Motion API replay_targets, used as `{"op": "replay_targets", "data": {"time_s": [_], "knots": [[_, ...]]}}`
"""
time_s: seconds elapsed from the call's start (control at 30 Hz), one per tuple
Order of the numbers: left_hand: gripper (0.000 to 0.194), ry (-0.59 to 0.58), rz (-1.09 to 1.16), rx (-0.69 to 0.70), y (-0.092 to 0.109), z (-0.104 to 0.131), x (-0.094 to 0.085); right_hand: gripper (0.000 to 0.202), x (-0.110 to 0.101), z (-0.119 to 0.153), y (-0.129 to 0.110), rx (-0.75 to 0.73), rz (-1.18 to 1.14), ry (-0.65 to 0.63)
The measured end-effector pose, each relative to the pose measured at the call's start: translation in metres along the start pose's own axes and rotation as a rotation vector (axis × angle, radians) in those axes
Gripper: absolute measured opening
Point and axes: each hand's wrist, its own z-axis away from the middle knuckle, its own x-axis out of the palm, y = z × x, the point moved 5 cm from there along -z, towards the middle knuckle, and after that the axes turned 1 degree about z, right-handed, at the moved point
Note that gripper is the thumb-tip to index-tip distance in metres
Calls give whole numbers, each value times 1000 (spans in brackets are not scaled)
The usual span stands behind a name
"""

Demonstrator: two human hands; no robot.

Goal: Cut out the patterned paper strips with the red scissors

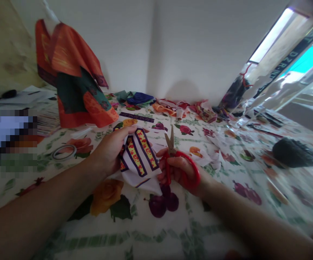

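Red scissors (172, 153), blades parted, gripped by your right hand (182, 167); left of the scissors, one patterned piece (143, 153), pinched in your left hand (111, 146), white seemingly uncut between its strips (136, 159), finished cuts not discernible.

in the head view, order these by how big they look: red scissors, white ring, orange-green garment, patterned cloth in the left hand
1. Orange-green garment, clearly largest
2. Patterned cloth and red scissors, too alike to rank
3. White ring, smallest
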Motion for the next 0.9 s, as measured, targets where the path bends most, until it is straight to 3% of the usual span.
{"op": "replay_targets", "data": {"time_s": [0.23,0.47,0.67,0.9], "knots": [[22,-24,-7,-7,2,1,1,24,-5,-2,3,-2,27,54],[22,-11,-8,-12,3,4,0,31,-9,-2,-7,-53,124,206],[18,-22,-74,-79,-4,13,6,34,-8,2,-22,-276,85,306],[17,-91,-89,-58,-7,15,7,44,-18,0,-27,-306,-36,432]]}}
